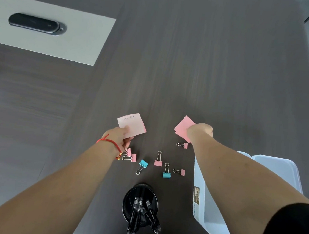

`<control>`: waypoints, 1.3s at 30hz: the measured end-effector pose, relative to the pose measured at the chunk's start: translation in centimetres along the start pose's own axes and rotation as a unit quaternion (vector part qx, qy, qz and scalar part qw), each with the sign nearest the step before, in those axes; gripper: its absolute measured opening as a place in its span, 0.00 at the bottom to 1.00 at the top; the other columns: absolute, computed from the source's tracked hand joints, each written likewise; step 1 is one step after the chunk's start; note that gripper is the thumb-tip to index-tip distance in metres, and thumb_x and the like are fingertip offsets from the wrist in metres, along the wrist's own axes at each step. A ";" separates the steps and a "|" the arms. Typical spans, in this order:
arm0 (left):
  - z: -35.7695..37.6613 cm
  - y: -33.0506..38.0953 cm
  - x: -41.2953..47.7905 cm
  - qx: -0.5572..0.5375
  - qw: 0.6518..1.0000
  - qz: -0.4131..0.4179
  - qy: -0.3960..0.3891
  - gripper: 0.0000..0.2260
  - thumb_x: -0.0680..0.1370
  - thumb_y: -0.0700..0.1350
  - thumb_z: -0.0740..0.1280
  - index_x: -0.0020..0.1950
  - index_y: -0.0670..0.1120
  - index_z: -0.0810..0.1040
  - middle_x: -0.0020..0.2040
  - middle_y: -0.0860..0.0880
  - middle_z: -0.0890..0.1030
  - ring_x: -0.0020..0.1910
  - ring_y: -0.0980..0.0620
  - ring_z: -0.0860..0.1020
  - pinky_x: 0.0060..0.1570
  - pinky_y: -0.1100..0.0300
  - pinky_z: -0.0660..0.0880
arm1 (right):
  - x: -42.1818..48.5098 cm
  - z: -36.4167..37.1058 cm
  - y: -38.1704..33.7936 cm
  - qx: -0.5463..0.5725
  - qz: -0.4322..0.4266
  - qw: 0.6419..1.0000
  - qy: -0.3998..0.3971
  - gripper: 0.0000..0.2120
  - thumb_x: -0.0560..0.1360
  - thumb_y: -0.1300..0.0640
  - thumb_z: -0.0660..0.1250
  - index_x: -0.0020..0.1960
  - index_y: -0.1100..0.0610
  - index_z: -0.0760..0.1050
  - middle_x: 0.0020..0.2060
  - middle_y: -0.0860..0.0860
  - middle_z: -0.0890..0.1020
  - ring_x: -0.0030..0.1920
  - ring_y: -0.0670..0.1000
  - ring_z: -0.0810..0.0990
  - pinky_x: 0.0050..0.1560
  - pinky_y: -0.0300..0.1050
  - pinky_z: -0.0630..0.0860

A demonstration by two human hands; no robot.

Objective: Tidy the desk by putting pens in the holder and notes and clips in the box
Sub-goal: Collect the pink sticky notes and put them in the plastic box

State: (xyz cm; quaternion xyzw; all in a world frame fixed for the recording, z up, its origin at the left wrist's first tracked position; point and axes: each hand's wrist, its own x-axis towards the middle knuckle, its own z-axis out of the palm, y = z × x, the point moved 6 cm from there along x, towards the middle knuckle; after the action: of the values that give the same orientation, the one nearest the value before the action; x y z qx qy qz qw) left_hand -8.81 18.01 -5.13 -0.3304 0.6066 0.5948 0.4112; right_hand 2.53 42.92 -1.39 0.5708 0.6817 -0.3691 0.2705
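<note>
My left hand (pixel 119 138) pinches a pale pink note with handwriting (pixel 133 123), lifted off the desk. To the right, my right hand (pixel 199 132) grips a small stack of pink notes (pixel 182 127). Between and below the hands lie several binder clips: pink ones (pixel 158 162) (pixel 184 145) (pixel 133 157) and two blue ones (pixel 143 164) (pixel 166 175). A black mesh pen holder (pixel 140 204) stands near me with several black pens (pixel 137 213) in it. The translucent white box (pixel 199 199) sits under my right forearm.
The dark wood desk (pixel 208 75) stretches far ahead. A grey panel (pixel 78 42) with a black oval cable cover (pixel 34 23) is set in at the far left. The box lid (pixel 279 169) leans behind the box at the right.
</note>
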 end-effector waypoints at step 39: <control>21.3 -10.0 -17.4 0.398 0.870 0.122 -0.265 0.04 0.81 0.40 0.61 0.47 0.42 0.74 0.39 0.44 0.79 0.37 0.48 0.80 0.37 0.60 0.81 | -9.0 -10.3 16.9 0.245 -0.160 0.951 0.095 0.12 0.71 0.56 0.71 0.53 0.53 0.75 0.43 0.48 0.79 0.45 0.52 0.78 0.43 0.41 0.73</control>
State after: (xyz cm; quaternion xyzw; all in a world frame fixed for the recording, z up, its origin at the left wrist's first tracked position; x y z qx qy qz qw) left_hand 10.01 36.91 6.87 0.1077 0.6959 0.4137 0.5771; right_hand 21.38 47.37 8.40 0.5353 0.6754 -0.5072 -0.0065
